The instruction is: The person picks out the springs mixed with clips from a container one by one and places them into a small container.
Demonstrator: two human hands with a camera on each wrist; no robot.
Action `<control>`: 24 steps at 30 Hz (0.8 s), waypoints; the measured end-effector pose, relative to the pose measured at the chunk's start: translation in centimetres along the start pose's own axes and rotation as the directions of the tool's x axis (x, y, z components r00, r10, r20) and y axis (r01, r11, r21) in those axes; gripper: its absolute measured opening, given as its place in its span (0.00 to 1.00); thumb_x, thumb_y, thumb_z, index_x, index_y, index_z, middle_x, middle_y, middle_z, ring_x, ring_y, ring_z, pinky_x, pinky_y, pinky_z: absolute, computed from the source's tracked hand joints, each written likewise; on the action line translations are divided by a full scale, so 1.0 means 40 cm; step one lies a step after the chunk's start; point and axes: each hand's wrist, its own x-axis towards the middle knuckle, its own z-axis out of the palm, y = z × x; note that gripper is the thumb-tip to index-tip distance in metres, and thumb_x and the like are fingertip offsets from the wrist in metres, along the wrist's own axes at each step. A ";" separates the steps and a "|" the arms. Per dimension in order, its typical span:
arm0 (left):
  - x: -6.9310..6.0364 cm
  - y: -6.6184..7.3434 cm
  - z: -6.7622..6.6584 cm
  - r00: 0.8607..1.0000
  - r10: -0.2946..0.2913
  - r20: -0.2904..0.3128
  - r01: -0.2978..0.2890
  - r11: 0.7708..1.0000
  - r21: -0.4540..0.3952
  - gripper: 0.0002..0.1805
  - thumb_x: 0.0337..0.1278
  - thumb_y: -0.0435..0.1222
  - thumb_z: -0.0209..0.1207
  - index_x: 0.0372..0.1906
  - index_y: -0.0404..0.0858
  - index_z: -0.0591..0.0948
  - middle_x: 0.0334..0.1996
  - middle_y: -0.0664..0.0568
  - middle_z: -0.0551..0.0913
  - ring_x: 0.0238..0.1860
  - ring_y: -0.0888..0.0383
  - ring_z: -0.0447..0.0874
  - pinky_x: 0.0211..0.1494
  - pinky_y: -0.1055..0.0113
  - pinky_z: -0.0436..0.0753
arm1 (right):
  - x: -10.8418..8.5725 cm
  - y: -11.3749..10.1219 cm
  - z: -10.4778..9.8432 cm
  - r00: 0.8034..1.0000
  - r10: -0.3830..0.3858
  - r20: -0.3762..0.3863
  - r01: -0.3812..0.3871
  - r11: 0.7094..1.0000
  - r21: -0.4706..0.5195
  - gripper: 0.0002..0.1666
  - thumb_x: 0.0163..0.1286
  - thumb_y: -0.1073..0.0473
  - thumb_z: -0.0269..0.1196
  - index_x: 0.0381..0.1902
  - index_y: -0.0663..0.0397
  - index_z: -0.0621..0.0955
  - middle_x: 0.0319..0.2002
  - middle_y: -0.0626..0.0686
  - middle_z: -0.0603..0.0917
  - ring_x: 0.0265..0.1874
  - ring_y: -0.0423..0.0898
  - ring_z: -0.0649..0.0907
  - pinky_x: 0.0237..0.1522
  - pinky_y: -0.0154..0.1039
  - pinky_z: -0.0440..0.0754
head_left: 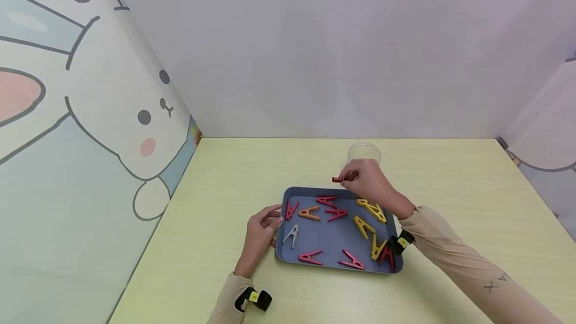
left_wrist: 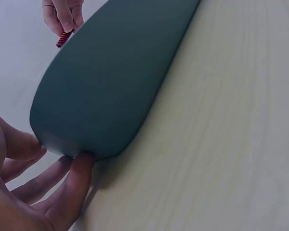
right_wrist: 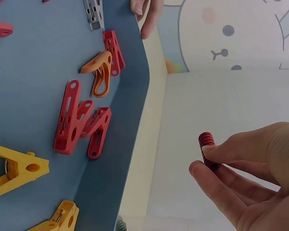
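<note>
My right hand (head_left: 366, 179) is above the far edge of a blue-grey tray (head_left: 324, 236), pinching a small red coil spring (right_wrist: 207, 140) between thumb and fingers. The ribbed end of the spring sticks out past the fingertips. At the tray's left end, my left hand (head_left: 260, 231) holds the rim, with the thumb and fingertips against the wall in the left wrist view. Spread in the tray lie red clothespins (right_wrist: 67, 118), yellow clothespins (head_left: 363, 226), an orange clothespin (head_left: 309, 213) and a grey clothespin (head_left: 291, 235).
A clear round dish (head_left: 364, 144) stands behind my right hand, partly hidden by it. Pale wood-grain table (head_left: 234, 174) surrounds the tray. A white wall (head_left: 337, 64) rises at the back, and a panel with a cartoon rabbit (head_left: 121, 114) stands on the left.
</note>
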 end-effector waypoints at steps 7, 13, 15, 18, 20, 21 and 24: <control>0.026 -0.065 0.002 0.999 -0.014 -0.029 0.015 1.000 0.016 0.18 0.57 0.30 0.61 0.53 0.46 0.82 0.42 0.46 0.82 0.37 0.53 0.83 0.15 0.54 0.80 | 0.003 0.003 -0.009 1.000 0.012 -0.008 -0.012 1.000 -0.008 0.05 0.53 0.72 0.69 0.29 0.59 0.87 0.28 0.53 0.85 0.24 0.45 0.83 0.26 0.39 0.81; 0.026 -0.065 0.000 1.000 -0.006 -0.026 0.006 1.000 0.020 0.18 0.57 0.30 0.61 0.53 0.46 0.82 0.42 0.46 0.82 0.37 0.54 0.83 0.15 0.54 0.80 | 0.004 0.008 -0.016 1.000 0.010 -0.020 -0.010 1.000 -0.016 0.06 0.53 0.72 0.69 0.28 0.59 0.87 0.28 0.52 0.85 0.24 0.44 0.83 0.26 0.39 0.82; 0.025 -0.064 0.000 1.000 -0.003 -0.024 0.003 1.000 0.020 0.18 0.57 0.30 0.61 0.53 0.46 0.82 0.42 0.46 0.82 0.37 0.54 0.83 0.15 0.54 0.80 | 0.004 0.009 -0.019 1.000 0.007 -0.024 -0.007 1.000 -0.022 0.06 0.53 0.72 0.69 0.28 0.59 0.87 0.28 0.52 0.85 0.24 0.44 0.83 0.26 0.39 0.83; 0.024 -0.063 0.000 1.000 -0.001 -0.023 0.001 1.000 0.022 0.18 0.57 0.30 0.61 0.53 0.46 0.82 0.42 0.45 0.82 0.37 0.53 0.83 0.15 0.54 0.80 | 0.006 0.011 -0.024 1.000 0.001 -0.028 -0.002 1.000 -0.024 0.06 0.53 0.72 0.69 0.28 0.59 0.87 0.29 0.52 0.84 0.24 0.45 0.83 0.27 0.40 0.83; 0.024 -0.063 0.000 1.000 -0.002 -0.024 0.002 1.000 0.024 0.18 0.57 0.30 0.61 0.53 0.46 0.82 0.42 0.45 0.82 0.37 0.54 0.83 0.15 0.54 0.80 | 0.007 0.012 -0.027 1.000 0.002 -0.027 -0.003 1.000 -0.030 0.06 0.53 0.72 0.69 0.28 0.58 0.87 0.29 0.52 0.84 0.25 0.45 0.83 0.27 0.40 0.83; 0.024 -0.063 0.000 1.000 -0.003 -0.025 0.003 1.000 0.023 0.18 0.57 0.30 0.61 0.53 0.47 0.82 0.42 0.46 0.82 0.37 0.54 0.83 0.15 0.54 0.80 | 0.008 0.013 -0.029 1.000 0.006 -0.028 -0.006 1.000 -0.030 0.06 0.53 0.72 0.69 0.28 0.58 0.87 0.29 0.52 0.85 0.25 0.45 0.83 0.27 0.40 0.83; 0.024 -0.063 0.001 1.000 -0.004 -0.028 0.004 1.000 0.018 0.18 0.57 0.30 0.61 0.52 0.47 0.82 0.42 0.46 0.82 0.36 0.54 0.83 0.14 0.54 0.80 | 0.010 0.016 -0.035 0.999 0.016 -0.028 -0.018 0.999 -0.037 0.06 0.53 0.72 0.69 0.29 0.58 0.87 0.29 0.53 0.85 0.25 0.46 0.83 0.27 0.40 0.83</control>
